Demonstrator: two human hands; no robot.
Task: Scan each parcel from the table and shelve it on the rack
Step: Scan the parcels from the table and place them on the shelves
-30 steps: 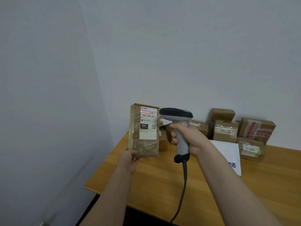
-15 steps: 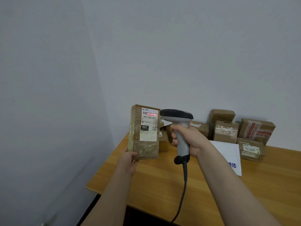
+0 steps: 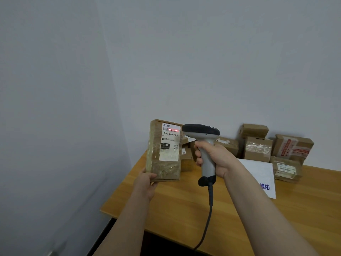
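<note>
Above the worktop's [image 3: 184, 206] left end, the left hand [image 3: 145, 183] has its grip pinched on the parcel's [image 3: 164, 163] lower edge, holding it upright so its label [image 3: 170, 150] faces the scanner [image 3: 202, 133], which the right hand's [image 3: 214, 159] wrapped grip aims at the barcode [image 3: 167, 129].

Tape-wrapped brown parcel [image 3: 164, 150] held upright above the tabletop's [image 3: 184, 209] far left, white label facing near, red line across its barcode. Grey corded scanner [image 3: 204, 143] just right of it. More parcels [image 3: 258, 148] lie far right.
</note>
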